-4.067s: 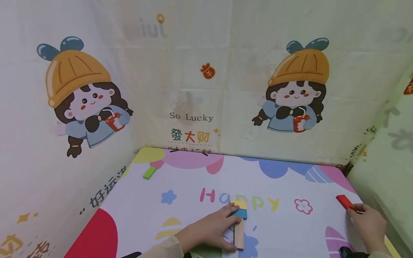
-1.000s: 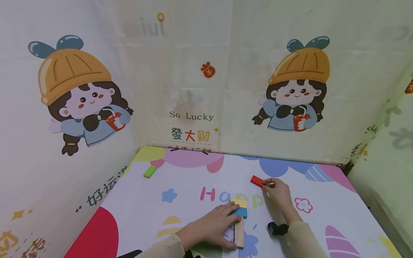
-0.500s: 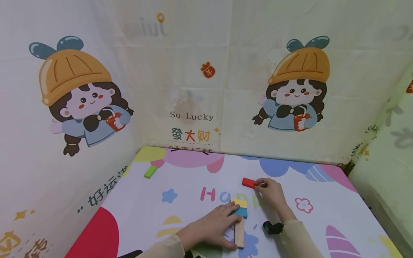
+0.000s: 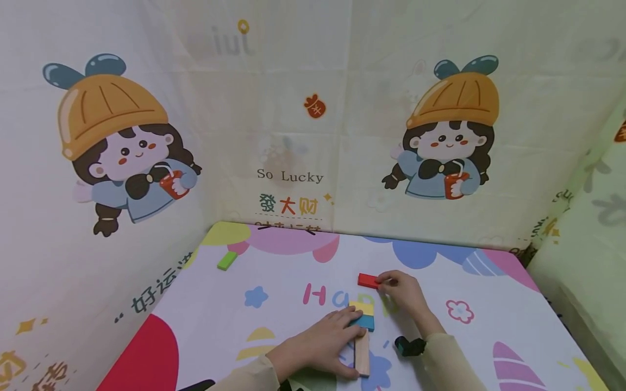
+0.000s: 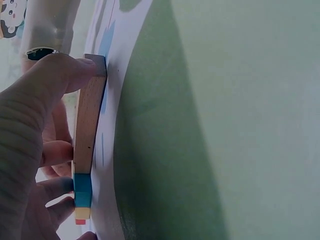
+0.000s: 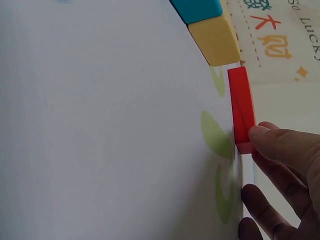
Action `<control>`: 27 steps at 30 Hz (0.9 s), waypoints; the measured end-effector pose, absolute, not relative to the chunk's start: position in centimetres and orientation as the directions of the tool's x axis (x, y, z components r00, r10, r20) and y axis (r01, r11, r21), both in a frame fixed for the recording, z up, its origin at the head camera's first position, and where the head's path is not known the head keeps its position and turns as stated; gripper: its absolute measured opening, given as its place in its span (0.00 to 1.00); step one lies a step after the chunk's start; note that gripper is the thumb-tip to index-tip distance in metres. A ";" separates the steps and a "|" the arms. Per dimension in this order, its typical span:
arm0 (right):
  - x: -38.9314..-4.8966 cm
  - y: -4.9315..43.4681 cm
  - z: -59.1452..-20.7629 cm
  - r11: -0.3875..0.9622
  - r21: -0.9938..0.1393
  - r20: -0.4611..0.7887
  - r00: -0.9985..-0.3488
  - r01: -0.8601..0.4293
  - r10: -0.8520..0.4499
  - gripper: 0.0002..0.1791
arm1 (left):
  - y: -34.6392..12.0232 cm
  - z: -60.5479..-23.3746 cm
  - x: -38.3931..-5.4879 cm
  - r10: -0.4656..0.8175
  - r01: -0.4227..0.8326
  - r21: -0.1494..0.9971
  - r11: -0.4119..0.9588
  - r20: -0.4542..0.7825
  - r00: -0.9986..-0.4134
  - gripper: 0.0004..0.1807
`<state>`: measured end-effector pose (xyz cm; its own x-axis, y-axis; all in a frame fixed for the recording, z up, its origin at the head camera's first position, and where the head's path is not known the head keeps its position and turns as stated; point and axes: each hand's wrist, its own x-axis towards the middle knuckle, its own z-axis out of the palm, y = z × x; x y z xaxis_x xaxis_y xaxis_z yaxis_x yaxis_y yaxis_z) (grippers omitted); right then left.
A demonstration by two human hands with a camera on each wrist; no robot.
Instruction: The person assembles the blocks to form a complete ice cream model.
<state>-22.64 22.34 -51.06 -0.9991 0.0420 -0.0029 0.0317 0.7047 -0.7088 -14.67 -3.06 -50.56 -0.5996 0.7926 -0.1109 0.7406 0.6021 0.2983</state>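
Note:
My right hand (image 4: 403,293) pinches a red block (image 4: 368,281) by its right end, thumb on one face, just beyond the row of blocks. In the right wrist view the red block (image 6: 242,106) lies close past the yellow block's end. My left hand (image 4: 323,343) holds the row: its thumb presses the near end of a long plain wooden block (image 5: 88,125), and fingers lie along the left side. Beyond the wooden block come a blue block (image 5: 82,190) and a yellow block (image 6: 216,42), set end to end in line. Fingertips partly cover the blue and yellow blocks in the head view.
A light green block (image 4: 227,260) lies at the far left of the printed tabletop (image 4: 298,266). Printed cloth walls (image 4: 342,163) rise at the back and both sides. A black wrist camera (image 4: 409,346) sits under the right sleeve.
My right hand has carried the red block from the table's far right to just beyond the yellow block, still drifting left in the last second. My left hand stays on the row.

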 end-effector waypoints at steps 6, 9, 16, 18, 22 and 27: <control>-22.6 22.3 -51.4 0.714 -0.700 0.017 -0.999 0.016 0.039 0.08 | -3.1 -50.5 -14.6 0.795 0.742 0.300 0.599 -0.109 -0.597 0.41; -22.5 22.3 -51.5 0.714 -0.700 0.021 -0.999 0.006 0.029 0.08 | -3.1 -50.5 -14.6 0.794 0.743 0.296 0.600 -0.111 -0.597 0.41; -22.4 22.3 -51.5 0.707 -0.707 0.028 -1.000 -0.028 -0.011 0.08 | -3.1 -50.6 -14.7 0.793 0.747 0.278 0.604 -0.114 -0.598 0.41; -22.3 22.4 -51.5 0.709 -0.702 0.045 -0.998 -0.057 -0.036 0.07 | -3.0 -50.7 -14.7 0.798 0.755 0.271 0.598 -0.106 -0.594 0.41; -21.7 23.0 -51.4 0.675 -0.731 0.057 -0.995 -0.098 -0.083 0.11 | -2.9 -50.7 -14.8 0.805 0.766 0.259 0.588 -0.089 -0.587 0.41; -20.7 24.1 -51.2 0.372 -0.927 -0.081 -0.994 0.046 -0.079 0.24 | -2.7 -50.8 -15.1 0.793 0.759 0.270 0.593 -0.030 -0.608 0.42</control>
